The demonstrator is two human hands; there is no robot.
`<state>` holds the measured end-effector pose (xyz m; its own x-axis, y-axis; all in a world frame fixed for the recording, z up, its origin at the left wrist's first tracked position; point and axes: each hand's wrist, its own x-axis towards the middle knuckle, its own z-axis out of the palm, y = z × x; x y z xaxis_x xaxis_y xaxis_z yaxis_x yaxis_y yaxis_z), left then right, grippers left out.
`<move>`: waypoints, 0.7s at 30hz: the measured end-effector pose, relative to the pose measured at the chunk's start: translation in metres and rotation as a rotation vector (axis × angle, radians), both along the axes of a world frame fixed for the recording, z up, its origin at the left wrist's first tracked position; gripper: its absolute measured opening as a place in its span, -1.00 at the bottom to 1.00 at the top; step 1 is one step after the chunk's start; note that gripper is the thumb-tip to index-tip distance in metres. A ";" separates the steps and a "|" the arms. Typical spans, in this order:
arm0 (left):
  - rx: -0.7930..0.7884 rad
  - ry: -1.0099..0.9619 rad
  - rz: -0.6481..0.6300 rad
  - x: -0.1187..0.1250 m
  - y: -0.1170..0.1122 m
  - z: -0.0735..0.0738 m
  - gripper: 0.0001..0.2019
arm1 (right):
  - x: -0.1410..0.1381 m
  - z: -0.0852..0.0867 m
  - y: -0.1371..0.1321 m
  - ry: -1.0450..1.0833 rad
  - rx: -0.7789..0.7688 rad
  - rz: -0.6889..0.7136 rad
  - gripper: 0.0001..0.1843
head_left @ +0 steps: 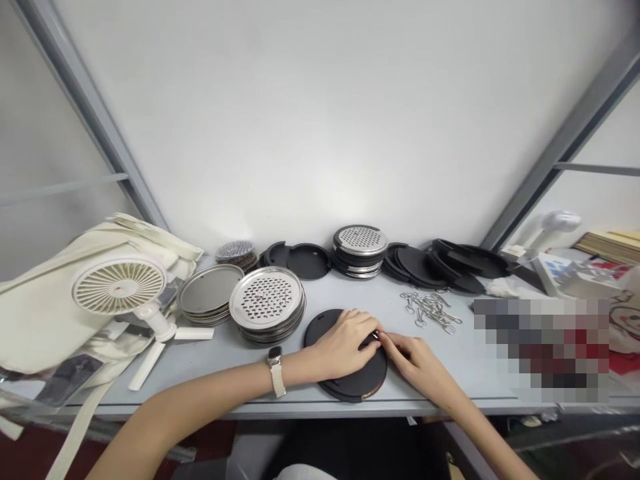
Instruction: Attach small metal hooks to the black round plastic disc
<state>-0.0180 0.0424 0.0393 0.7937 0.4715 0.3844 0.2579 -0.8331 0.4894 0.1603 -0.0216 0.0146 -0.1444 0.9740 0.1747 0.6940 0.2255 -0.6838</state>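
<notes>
A black round disc (350, 383) lies flat near the front edge of the grey table (210, 373). My left hand (345, 343), with a white watch on its wrist, rests on top of the disc with curled fingers. My right hand (415, 363) meets it at the disc's right edge, fingertips pinched on a small metal piece (376, 335) that is too small to name. A pile of small metal clips (431, 310) lies just behind my right hand.
Stacks of perforated metal discs (267, 300), plain metal plates (209, 291) and black discs (440, 263) line the back of the table. A white fan (120, 287) lies on a cream bag (45, 313) at the left. Boxes and papers (590, 267) sit at the right.
</notes>
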 end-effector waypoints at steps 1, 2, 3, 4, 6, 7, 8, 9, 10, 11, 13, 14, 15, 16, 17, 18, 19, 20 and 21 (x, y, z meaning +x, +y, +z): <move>0.010 0.001 0.009 0.000 0.000 -0.001 -0.90 | 0.000 0.000 0.000 -0.005 0.008 -0.012 -0.49; 0.023 0.001 0.017 0.000 0.000 -0.002 -0.88 | 0.000 -0.001 0.001 -0.011 0.015 -0.026 -0.49; 0.036 0.000 0.023 0.000 0.000 -0.003 -0.86 | 0.000 -0.001 0.002 -0.017 0.021 -0.039 -0.49; 0.048 0.000 0.027 0.000 0.000 -0.003 -0.85 | 0.000 -0.002 0.003 -0.023 0.022 -0.049 -0.49; 0.059 0.001 0.032 0.000 0.001 -0.004 -0.83 | 0.000 -0.002 0.006 -0.027 0.013 -0.049 -0.50; 0.059 0.002 0.034 0.000 0.001 -0.004 -0.83 | 0.000 -0.001 0.007 -0.023 0.008 -0.039 -0.50; 0.058 0.006 0.038 0.000 0.002 -0.004 -0.84 | 0.000 -0.001 0.008 -0.017 0.003 -0.027 -0.50; 0.059 0.011 0.040 0.000 0.002 -0.004 -0.85 | 0.000 0.000 0.008 -0.012 0.001 -0.015 -0.50; 0.062 0.016 0.043 0.000 0.002 -0.004 -0.87 | 0.001 0.000 0.008 -0.010 0.000 -0.005 -0.50; 0.066 0.021 0.042 0.000 0.002 -0.003 -0.88 | 0.001 0.001 0.007 -0.010 0.000 0.003 -0.49; 0.072 0.030 0.037 0.000 0.001 -0.003 -0.87 | 0.002 0.001 0.006 -0.021 0.000 0.017 -0.49; 0.071 0.035 0.034 0.000 0.001 -0.003 -0.87 | 0.002 0.000 0.005 -0.031 0.001 0.021 -0.49; 0.068 0.041 0.032 0.000 0.001 -0.003 -0.87 | 0.002 0.000 0.004 -0.044 0.003 0.021 -0.49; 0.064 0.049 0.030 0.000 0.001 -0.003 -0.87 | 0.002 -0.001 0.004 -0.058 0.006 0.018 -0.50; 0.062 0.055 0.028 0.000 0.000 -0.003 -0.87 | 0.002 -0.001 0.004 -0.072 0.009 0.013 -0.51; 0.061 0.060 0.026 0.000 0.000 -0.003 -0.87 | 0.002 -0.002 0.003 -0.085 0.011 0.007 -0.53; 0.062 0.062 0.025 0.000 0.000 -0.003 -0.87 | 0.002 -0.002 0.003 -0.095 0.012 0.002 -0.54; 0.066 0.062 0.024 0.000 0.000 -0.003 -0.87 | 0.002 -0.001 0.002 -0.101 0.012 0.001 -0.55; 0.070 0.062 0.022 -0.001 0.000 -0.002 -0.87 | 0.002 -0.001 0.002 -0.102 0.010 0.003 -0.56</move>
